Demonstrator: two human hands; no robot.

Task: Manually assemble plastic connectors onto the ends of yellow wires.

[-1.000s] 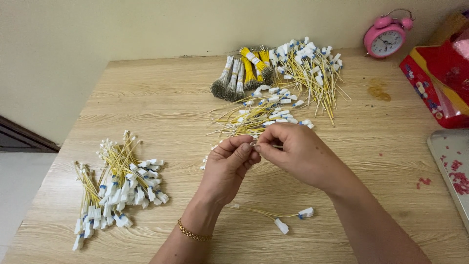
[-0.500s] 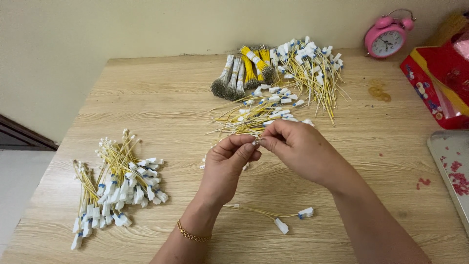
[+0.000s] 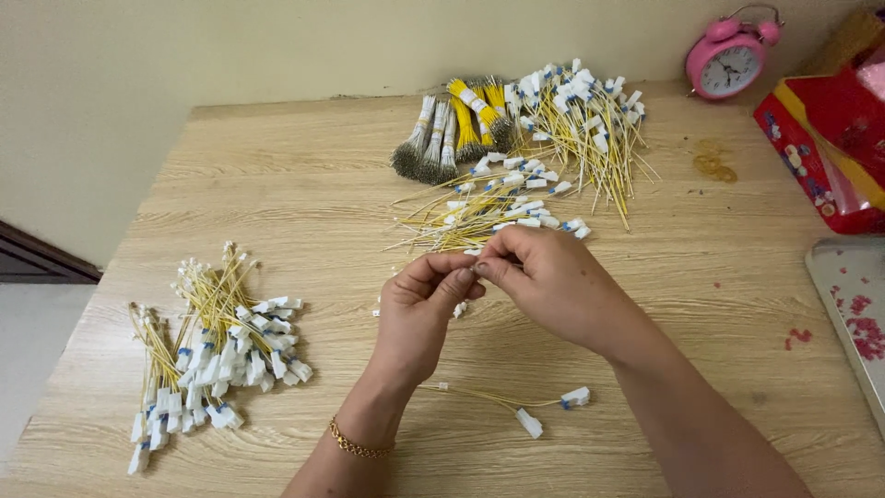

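While my left hand point(image 3: 426, 309) and right hand point(image 3: 544, 281) are pinching 1 small white connector point(image 3: 458, 309) between fingertips, it is risking slipping onto the table point(image 3: 304, 194) beneath them.

A red package point(image 3: 823, 138) with a yellow band along its upper edge and small coloured prints on its side sits at the far right corner of the surface point(image 3: 304, 184), just right of the pink alarm clock point(image 3: 728, 60), and it runs out of view at the right edge. Left of the clock, the bundles of yellow and grey wire point(image 3: 452, 129) each carry a narrow white paper band wrapped round them like a label. No signs or screens show anywhere, apart from the clock's round white dial.
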